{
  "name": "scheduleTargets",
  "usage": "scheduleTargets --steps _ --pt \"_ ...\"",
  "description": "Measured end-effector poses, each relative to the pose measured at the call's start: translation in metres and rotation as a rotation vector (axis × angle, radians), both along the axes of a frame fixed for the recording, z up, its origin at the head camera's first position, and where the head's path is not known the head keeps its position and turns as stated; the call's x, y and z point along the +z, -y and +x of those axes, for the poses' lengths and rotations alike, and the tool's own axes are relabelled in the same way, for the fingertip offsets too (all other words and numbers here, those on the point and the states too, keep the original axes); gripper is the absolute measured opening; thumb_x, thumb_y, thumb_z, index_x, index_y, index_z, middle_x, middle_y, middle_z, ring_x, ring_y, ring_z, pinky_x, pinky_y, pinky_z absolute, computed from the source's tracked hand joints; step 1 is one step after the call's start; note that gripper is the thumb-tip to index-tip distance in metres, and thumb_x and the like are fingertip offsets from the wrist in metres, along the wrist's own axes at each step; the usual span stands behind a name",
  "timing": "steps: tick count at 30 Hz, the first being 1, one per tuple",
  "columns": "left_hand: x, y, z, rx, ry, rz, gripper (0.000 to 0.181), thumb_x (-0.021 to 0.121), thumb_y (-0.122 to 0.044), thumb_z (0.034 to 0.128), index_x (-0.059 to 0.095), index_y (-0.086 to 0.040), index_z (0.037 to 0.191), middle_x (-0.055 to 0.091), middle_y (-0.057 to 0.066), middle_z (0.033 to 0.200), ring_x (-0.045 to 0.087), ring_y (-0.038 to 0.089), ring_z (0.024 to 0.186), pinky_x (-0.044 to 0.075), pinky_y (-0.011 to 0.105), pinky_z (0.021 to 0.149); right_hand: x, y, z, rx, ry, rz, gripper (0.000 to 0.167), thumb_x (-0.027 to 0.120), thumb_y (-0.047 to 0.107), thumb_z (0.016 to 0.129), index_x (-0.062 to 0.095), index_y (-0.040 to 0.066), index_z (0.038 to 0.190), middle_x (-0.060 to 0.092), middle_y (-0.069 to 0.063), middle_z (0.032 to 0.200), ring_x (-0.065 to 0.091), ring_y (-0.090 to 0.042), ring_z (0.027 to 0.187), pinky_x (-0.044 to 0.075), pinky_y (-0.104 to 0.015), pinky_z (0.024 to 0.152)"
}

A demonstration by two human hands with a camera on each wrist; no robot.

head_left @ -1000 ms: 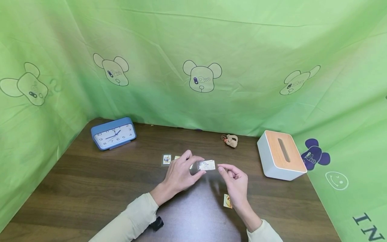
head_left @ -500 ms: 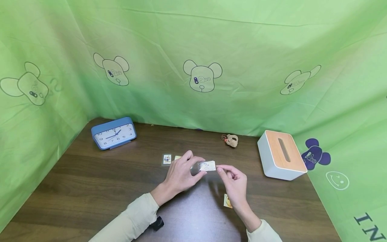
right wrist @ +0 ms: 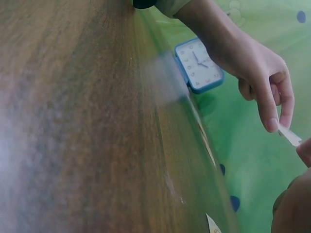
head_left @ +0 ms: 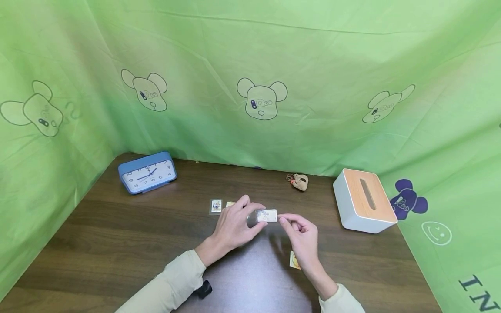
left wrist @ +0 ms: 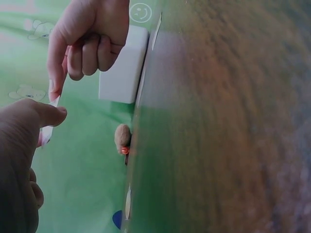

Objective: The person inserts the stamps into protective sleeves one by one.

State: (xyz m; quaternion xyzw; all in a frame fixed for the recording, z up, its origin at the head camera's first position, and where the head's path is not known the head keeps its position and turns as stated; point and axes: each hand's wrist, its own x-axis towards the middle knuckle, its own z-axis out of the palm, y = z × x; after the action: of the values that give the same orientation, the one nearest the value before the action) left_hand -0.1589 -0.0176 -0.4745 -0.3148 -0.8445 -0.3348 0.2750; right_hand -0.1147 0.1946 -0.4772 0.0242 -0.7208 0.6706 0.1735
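Observation:
Between both hands, above the table, is a small white card (head_left: 268, 215) with a faint drawing, partly in a clear plastic sleeve. My left hand (head_left: 233, 224) pinches the left end between thumb and forefinger. At the card's right edge, the thumb and forefinger of my right hand (head_left: 305, 239) pinch it, the other fingers curled in. The left wrist view has the card (left wrist: 47, 133) nearly edge-on. Flat on the table, left of the left hand, lies a sleeved picture card (head_left: 216, 206); another card (head_left: 230, 204) is mostly hidden behind that hand. A yellow picture card (head_left: 294, 260) lies partly under the right wrist.
A blue alarm clock (head_left: 148, 173) stands at the back left of the wooden table (head_left: 129, 243). Toward the back right are a small beige pouch (head_left: 300, 182) with a red cord and a white tissue box (head_left: 364, 200) with a wooden lid. Green cloth (head_left: 203, 130) hangs around.
My right hand has moved slightly left with the card's edge, and the card sits a little further into the sleeve. My left hand has stayed almost still.

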Motion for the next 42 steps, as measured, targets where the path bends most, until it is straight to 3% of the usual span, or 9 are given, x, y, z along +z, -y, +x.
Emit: scheduleTargets --steps 13,20,26,31,38,42 --pt "-0.0028 0.0005 -0.0016 0.007 -0.014 -0.008 0.039 0.1 -0.026 0.0778 0.082 -0.014 0.111 0.043 -0.004 0.084 0.029 0.001 0.063 0.03 0.016 0.053 -0.0031 -0.0018 -0.0023 0.062 0.091 -0.051 0.01 0.075 -0.007 0.099 0.078 -0.013 0.106 0.033 0.008 0.057 0.027 -0.001 0.052 0.015 -0.034 0.045" --pt "-0.0028 0.0007 -0.0013 0.019 0.004 -0.003 0.04 0.101 -0.026 0.0779 0.082 -0.014 0.112 0.042 -0.004 0.085 0.031 0.001 0.062 0.031 0.016 0.053 -0.0027 -0.0017 -0.0018 0.08 0.087 -0.035 0.012 0.075 -0.008 0.098 0.078 -0.013 0.108 0.032 0.007 0.058 0.027 -0.001 0.053 0.014 -0.037 0.046" --pt "-0.0025 -0.0015 0.0001 0.026 -0.009 -0.002 0.042 0.102 -0.028 0.077 0.081 -0.015 0.112 0.042 -0.004 0.085 0.032 0.002 0.061 0.033 0.017 0.052 -0.0003 -0.002 -0.0022 0.059 0.128 -0.031 0.013 0.076 -0.006 0.098 0.079 -0.011 0.11 0.033 0.008 0.057 0.027 -0.001 0.052 0.016 -0.032 0.047" --pt "-0.002 -0.0052 0.0036 0.011 -0.001 -0.011 0.044 0.101 -0.032 0.0771 0.08 -0.016 0.112 0.046 -0.004 0.086 0.034 0.004 0.06 0.037 0.02 0.052 0.003 -0.0018 -0.0014 0.08 0.206 0.01 0.014 0.076 -0.002 0.099 0.078 -0.014 0.107 0.036 0.01 0.059 0.028 -0.001 0.053 0.02 -0.021 0.047" --pt "-0.0028 -0.0075 0.0062 -0.02 0.054 -0.011 0.046 0.102 -0.036 0.0766 0.079 -0.017 0.112 0.048 -0.003 0.087 0.034 0.003 0.061 0.036 0.019 0.053 0.004 -0.0039 -0.0011 0.066 0.206 0.038 0.01 0.078 -0.003 0.097 0.08 -0.012 0.103 0.035 0.009 0.057 0.03 -0.001 0.054 0.025 -0.017 0.051" --pt "-0.0017 -0.0083 0.0059 -0.047 0.104 0.039 0.033 0.097 -0.034 0.0849 0.08 -0.017 0.108 0.049 0.0 0.085 0.029 0.0 0.063 0.034 0.018 0.055 0.0055 -0.0052 -0.0021 0.065 0.203 0.04 0.008 0.081 -0.004 0.094 0.08 -0.011 0.098 0.033 0.01 0.055 0.028 0.0 0.052 0.023 -0.016 0.05"
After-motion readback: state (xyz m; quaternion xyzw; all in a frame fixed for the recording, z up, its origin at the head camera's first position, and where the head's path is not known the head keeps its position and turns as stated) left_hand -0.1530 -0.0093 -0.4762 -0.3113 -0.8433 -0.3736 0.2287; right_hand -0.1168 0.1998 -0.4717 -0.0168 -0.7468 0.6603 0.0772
